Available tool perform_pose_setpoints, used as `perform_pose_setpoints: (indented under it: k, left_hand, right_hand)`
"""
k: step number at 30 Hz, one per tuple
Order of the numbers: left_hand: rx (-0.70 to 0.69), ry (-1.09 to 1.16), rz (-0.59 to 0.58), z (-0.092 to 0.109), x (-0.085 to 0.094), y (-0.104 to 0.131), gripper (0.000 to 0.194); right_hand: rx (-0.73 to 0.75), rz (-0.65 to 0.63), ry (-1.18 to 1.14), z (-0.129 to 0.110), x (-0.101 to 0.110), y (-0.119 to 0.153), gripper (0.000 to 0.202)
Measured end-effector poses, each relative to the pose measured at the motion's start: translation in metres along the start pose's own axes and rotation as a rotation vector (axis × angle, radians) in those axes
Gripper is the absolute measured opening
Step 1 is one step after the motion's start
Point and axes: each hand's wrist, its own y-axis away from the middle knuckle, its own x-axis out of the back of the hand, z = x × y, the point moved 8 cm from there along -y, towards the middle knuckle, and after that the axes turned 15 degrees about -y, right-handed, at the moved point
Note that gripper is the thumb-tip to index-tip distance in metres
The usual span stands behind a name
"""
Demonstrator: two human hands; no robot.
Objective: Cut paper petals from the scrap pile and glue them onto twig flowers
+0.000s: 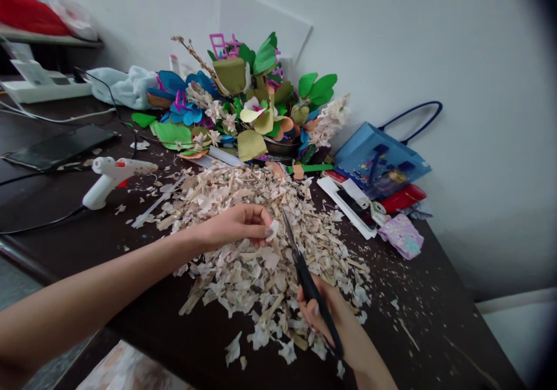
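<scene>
Between thumb and fingers, my left hand [249,226] pinches a small pale scrap [274,229], thin like dried petal or paper. My right hand [319,309] grips black-handled scissors [306,274] whose narrow blades point up and away, close together, just right of the scrap. Both hands are over a wide pile of cream and beige scraps [261,274] spread on the dark table. The blades are apart from the scrap in my left hand. The fingers of my right hand are partly hidden behind the scissor handles.
Behind the pile stands a heap of colourful artificial flowers and leaves [261,111]. A white glue gun [108,178] and a dark phone [61,146] lie on the left. On the right are a blue bag [369,152], a white-edged device [348,204] and a floral cloth [402,236].
</scene>
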Motion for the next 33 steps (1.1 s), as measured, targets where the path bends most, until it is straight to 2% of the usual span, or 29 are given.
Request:
perform_pose_setpoints:
  k: [7, 12, 16, 22, 27, 33]
  left_hand:
    - [0.013, -0.052, -0.01, 0.0, -0.003, 0.001, 0.016]
    - [0.015, -0.052, -0.03, 0.0, -0.005, 0.001, 0.017]
    - [0.033, -0.061, -0.064, -0.002, -0.009, 0.001, 0.021]
    - [0.015, -0.129, -0.023, 0.0, -0.007, 0.001, 0.022]
    - [0.016, -0.138, -0.015, 0.001, -0.009, 0.001, 0.024]
    - [0.03, -0.133, -0.06, -0.005, -0.017, -0.001, 0.024]
  right_hand:
    - [-0.059, 0.006, -0.066, 0.003, 0.01, -0.002, 0.049]
    - [-0.05, -0.007, -0.083, 0.007, 0.014, -0.001, 0.049]
    - [-0.041, -0.018, -0.148, 0.0, 0.014, -0.003, 0.051]
    - [-0.07, -0.108, -0.11, -0.012, 0.009, -0.008, 0.051]
    - [-0.085, -0.14, -0.081, -0.003, 0.011, 0.001, 0.052]
    - [-0.034, -0.084, -0.057, 0.0, 0.017, 0.012, 0.048]
